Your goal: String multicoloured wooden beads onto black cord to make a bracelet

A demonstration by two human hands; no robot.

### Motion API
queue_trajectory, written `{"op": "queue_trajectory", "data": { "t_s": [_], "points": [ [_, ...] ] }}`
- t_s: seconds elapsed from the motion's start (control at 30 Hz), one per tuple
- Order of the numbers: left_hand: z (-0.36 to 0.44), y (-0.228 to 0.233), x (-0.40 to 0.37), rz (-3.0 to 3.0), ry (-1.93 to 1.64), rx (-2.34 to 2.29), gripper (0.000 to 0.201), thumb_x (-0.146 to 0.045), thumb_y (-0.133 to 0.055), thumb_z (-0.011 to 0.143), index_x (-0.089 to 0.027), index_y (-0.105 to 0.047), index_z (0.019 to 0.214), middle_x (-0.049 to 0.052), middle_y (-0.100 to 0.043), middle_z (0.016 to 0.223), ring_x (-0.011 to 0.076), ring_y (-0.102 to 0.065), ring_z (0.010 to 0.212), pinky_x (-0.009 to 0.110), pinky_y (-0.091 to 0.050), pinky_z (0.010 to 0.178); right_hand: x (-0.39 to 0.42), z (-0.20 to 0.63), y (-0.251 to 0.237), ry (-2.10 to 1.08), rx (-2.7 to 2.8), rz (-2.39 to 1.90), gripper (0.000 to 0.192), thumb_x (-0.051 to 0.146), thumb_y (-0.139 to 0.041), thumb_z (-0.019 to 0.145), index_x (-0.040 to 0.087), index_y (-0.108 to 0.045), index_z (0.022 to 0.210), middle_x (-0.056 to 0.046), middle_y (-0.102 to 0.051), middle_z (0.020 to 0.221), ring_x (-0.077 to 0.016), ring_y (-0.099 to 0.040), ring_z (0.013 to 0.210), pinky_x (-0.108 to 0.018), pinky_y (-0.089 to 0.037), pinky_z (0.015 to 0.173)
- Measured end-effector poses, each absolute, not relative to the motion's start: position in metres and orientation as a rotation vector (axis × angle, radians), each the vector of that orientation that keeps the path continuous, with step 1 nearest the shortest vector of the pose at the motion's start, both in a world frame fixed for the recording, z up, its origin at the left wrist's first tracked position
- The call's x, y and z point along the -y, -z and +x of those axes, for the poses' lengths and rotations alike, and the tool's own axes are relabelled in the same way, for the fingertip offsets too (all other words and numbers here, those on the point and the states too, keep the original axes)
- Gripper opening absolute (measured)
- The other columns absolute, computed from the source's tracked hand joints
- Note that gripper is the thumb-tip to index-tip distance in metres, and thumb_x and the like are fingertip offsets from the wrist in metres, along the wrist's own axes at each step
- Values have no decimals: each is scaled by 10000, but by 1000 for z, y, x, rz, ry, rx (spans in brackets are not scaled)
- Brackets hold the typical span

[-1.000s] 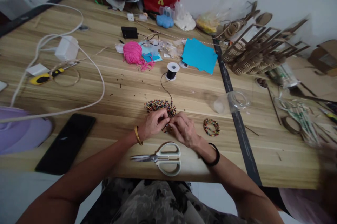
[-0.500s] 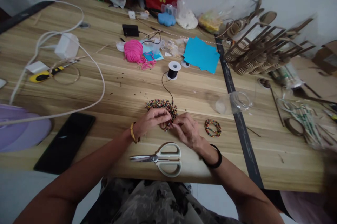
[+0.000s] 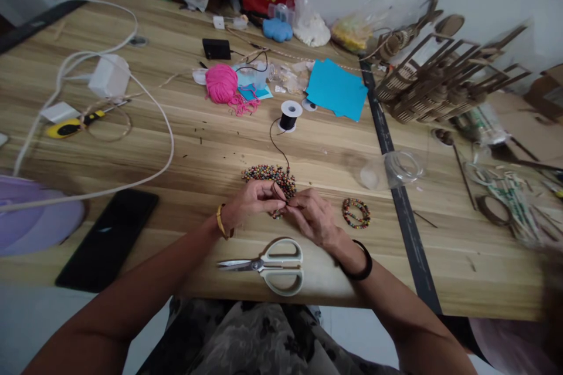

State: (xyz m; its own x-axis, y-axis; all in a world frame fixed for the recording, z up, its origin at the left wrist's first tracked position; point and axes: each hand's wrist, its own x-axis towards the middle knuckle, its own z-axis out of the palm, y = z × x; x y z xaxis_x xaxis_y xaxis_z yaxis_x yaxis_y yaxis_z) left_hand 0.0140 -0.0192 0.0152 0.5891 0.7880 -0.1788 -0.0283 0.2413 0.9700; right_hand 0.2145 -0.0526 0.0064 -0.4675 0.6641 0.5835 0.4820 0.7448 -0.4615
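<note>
A pile of small multicoloured beads (image 3: 269,174) lies on the wooden table, partly hidden by my hands. Black cord (image 3: 277,144) runs from an upright spool (image 3: 289,117) down to the beads. My left hand (image 3: 259,198) is closed, its thumb and fingertips pinching the cord at the near side of the pile. Opposite it, almost touching, my right hand (image 3: 313,215) pinches the same cord between thumb and forefinger. To the right lies a beaded bracelet (image 3: 356,213), coiled in loops. Scissors (image 3: 264,266) with pale handles rest nearer me, blades pointing left.
On the left are a black phone (image 3: 108,240), a white cable (image 3: 169,122) and a yellow-handled tool (image 3: 65,127). Pink yarn (image 3: 221,84) and blue sheets (image 3: 336,89) lie farther back. A clear plastic cup (image 3: 382,172) lies at right, before wooden models (image 3: 444,78).
My left thumb and fingers have shifted slightly, and a small loop of cord now shows between them. My right hand has barely moved.
</note>
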Motion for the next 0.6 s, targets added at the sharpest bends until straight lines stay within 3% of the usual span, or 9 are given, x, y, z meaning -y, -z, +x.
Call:
{"op": "queue_trajectory", "data": {
  "t_s": [0.6],
  "points": [
    [22,-12,22,1292,-861,-862,173,-154,-734,638,-102,-624,761,26,-652,742,101,-600,677,217,-490,678,51,213,-7,-319,2190,-845,85,141,-500,942,201,-549,979,-62,-619,854,-169,-592,770,-292,-492,649]
  ]
}}
